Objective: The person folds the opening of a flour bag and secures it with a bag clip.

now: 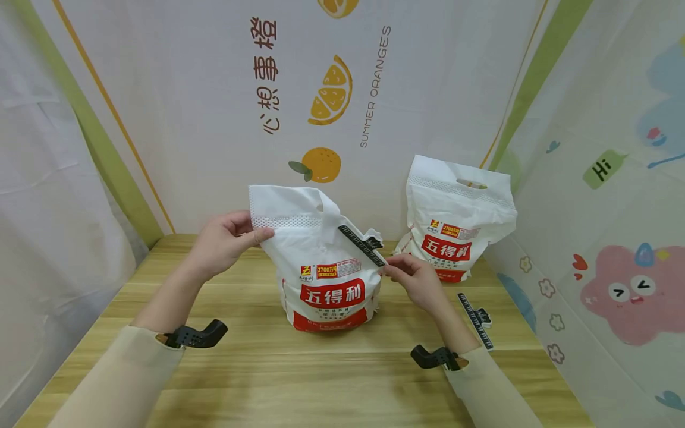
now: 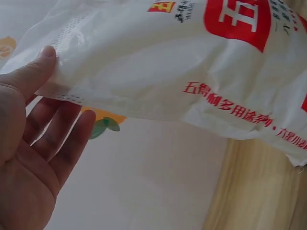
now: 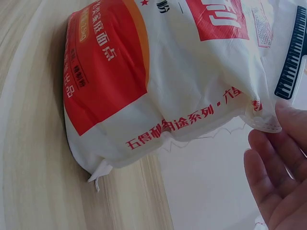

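A white flour bag [image 1: 332,267] with red labels stands on the table, its top right corner folded down. A black piano-keyboard clip [image 1: 361,245] with a white back lies slantwise across that fold. My left hand [image 1: 227,244] pinches the bag's upper left edge, thumb in front and fingers behind, as the left wrist view shows on the bag [image 2: 139,62]. My right hand [image 1: 414,278] pinches the bag's right edge at the clip's lower end. In the right wrist view, the thumb of my right hand [image 3: 283,177] lies right by the clip [image 3: 291,57], over a stitched corner.
A second flour bag [image 1: 455,220] with a handle hole stands behind on the right. Another piano-keyboard clip [image 1: 476,321] lies on the wooden table [image 1: 321,380] at the right. A printed curtain [image 1: 214,119] hangs along the back, and a patterned cloth [image 1: 605,208] along the right.
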A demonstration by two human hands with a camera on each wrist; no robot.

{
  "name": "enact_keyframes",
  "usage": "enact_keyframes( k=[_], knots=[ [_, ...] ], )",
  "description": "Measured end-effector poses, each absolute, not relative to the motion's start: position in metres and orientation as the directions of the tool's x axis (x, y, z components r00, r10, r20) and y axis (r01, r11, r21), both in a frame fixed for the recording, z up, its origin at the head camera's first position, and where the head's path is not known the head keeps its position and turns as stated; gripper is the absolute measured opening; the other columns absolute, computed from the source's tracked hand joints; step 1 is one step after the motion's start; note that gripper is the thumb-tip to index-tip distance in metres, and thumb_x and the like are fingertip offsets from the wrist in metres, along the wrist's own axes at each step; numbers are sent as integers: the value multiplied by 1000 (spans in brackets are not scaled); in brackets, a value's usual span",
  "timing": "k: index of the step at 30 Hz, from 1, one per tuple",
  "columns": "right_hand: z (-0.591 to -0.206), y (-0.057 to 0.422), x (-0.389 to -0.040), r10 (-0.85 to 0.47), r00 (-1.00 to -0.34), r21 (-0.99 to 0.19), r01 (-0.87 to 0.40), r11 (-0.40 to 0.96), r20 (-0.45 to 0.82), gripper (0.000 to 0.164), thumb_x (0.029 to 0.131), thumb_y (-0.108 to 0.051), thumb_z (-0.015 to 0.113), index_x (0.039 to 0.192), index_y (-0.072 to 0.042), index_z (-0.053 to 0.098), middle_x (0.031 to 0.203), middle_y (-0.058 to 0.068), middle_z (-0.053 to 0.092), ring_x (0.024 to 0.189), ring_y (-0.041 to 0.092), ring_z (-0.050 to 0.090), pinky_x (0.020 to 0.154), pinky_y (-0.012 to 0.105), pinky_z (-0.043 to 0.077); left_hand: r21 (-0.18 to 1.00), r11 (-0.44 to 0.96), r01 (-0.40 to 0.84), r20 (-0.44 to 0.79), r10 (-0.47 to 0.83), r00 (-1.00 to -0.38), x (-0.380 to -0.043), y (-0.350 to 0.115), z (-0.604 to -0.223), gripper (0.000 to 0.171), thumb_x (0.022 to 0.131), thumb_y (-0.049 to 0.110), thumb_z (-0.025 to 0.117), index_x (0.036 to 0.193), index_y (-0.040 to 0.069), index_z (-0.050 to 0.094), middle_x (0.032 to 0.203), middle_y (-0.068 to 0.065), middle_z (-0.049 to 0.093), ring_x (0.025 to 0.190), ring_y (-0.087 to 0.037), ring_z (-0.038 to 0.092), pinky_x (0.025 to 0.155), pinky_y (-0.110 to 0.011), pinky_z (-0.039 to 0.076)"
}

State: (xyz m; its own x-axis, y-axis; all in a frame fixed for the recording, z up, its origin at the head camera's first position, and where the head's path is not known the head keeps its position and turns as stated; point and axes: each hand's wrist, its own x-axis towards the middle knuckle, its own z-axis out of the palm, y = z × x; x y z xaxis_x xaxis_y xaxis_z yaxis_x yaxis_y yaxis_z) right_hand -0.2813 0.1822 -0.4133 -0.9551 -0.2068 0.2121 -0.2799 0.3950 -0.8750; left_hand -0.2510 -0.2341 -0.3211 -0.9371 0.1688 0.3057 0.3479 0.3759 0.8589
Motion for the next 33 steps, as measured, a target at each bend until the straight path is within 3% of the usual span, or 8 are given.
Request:
enact_keyframes(
  k=[6,14,17,21,24,33],
  knots=[
    [-413,178,-281,-167,-956,-856,-290,428,240,16,108,-14,70,114,-1,77,108,17,80,103,40,75,82,22,61,848,340,407,393,112,-913,-250,-227,-330,25,102,16,80,115,-4,80,93,17,80,86,-4,76,80,-24,65],
    [-413,177,-280,-154,-957,-863,-287,417,244,14,107,-13,71,112,0,76,106,18,79,101,39,75,80,21,60,809,406,425,460,12,-888,-249,-221,-330,18,98,20,85,96,1,85,83,21,76,77,-7,70,71,-17,59],
    [-414,178,-282,-170,-958,-872,-282,400,232,14,108,-12,71,115,-1,76,108,17,79,100,33,75,82,22,62,821,417,390,422,16,-907,-248,-222,-331,24,99,27,85,100,3,83,84,17,77,80,-11,70,72,-19,57],
    [-415,180,-284,-188,-958,-883,-274,381,216,18,108,-13,71,121,-2,76,113,17,79,97,19,75,87,28,64,851,408,331,328,78,-941,-245,-228,-339,32,100,30,84,118,5,79,92,14,78,88,-11,74,80,-22,61],
    [-416,180,-284,-202,-956,-887,-275,370,213,21,108,-15,71,123,-2,76,114,17,79,98,18,74,89,32,65,862,407,301,280,113,-953,-244,-232,-347,35,100,29,83,125,4,77,97,14,78,91,-11,75,84,-23,61],
    [-417,178,-282,-179,-954,-887,-289,359,238,16,106,-12,73,115,1,77,106,20,78,93,20,73,83,23,62,850,405,337,353,37,-935,-245,-227,-352,23,99,25,85,105,3,83,85,16,74,84,-11,66,75,-23,55]
  ],
)
